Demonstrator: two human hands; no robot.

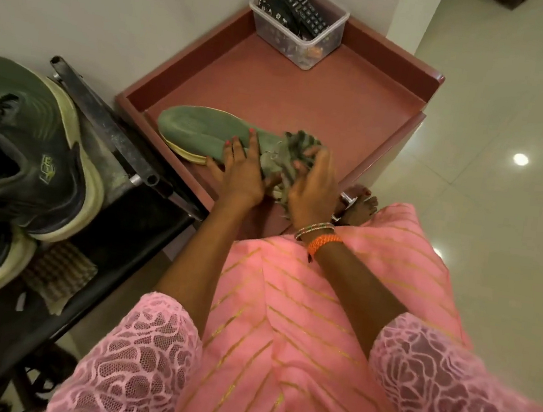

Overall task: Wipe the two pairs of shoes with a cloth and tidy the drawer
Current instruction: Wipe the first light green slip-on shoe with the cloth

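A green shoe [193,130] with a pale yellow sole lies on its side at the near edge of the open reddish-brown drawer [278,92]. My left hand [238,170] grips its middle, fingers over the upper and thumb under the sole. My right hand [310,185] holds a bunched grey-green striped cloth [301,142] against the shoe's heel end. A pair of dark green sneakers [25,152] with off-white soles stands on a dark metal rack [113,136] at the left.
A clear plastic box [296,32] holding black remote controls sits in the drawer's far corner. A striped mat [57,272] lies under the rack. Pale glossy floor tiles [514,134] spread to the right, and a white wall [100,0] rises behind.
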